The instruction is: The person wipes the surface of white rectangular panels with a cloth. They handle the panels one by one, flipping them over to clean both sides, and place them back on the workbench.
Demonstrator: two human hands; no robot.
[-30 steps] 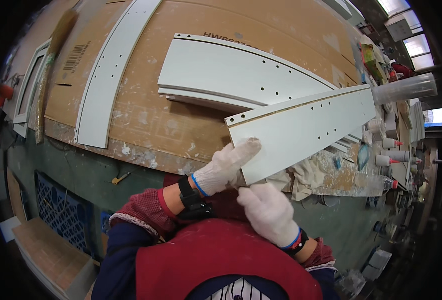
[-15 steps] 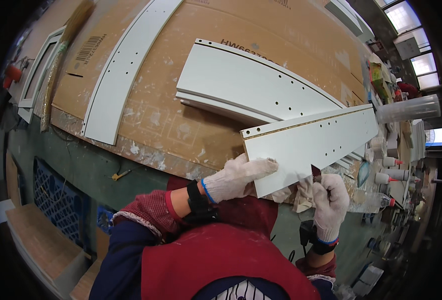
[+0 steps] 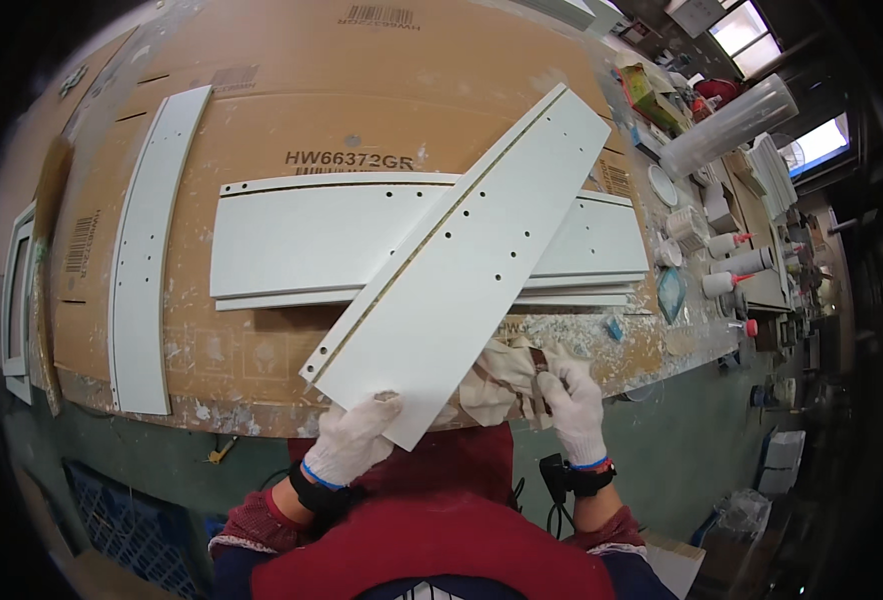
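Note:
My left hand (image 3: 350,442), in a white knit glove, grips the near end of a white drilled panel (image 3: 442,285), thumb on top. That panel has a groove along one edge and slants away to the right across a stack of similar white panels (image 3: 307,240). My right hand (image 3: 575,408), also gloved, is closed around a small, flat, dark reddish-brown blade (image 3: 539,361), seen only in part. A crumpled beige cloth (image 3: 492,378) lies beside it at the bench edge, partly under the panel.
Cardboard sheets (image 3: 262,125) cover the bench. Another white panel (image 3: 152,260) lies on the left, near a brush (image 3: 50,270) and a framed piece (image 3: 17,300). Glue bottles (image 3: 727,283), a clear cylinder (image 3: 732,125) and small containers crowd the right side. A blue crate (image 3: 127,530) stands below.
The held panel has swung to point more away from me, its far end now further left. My view has shifted. The right hand with the blade is now beside the cloth.

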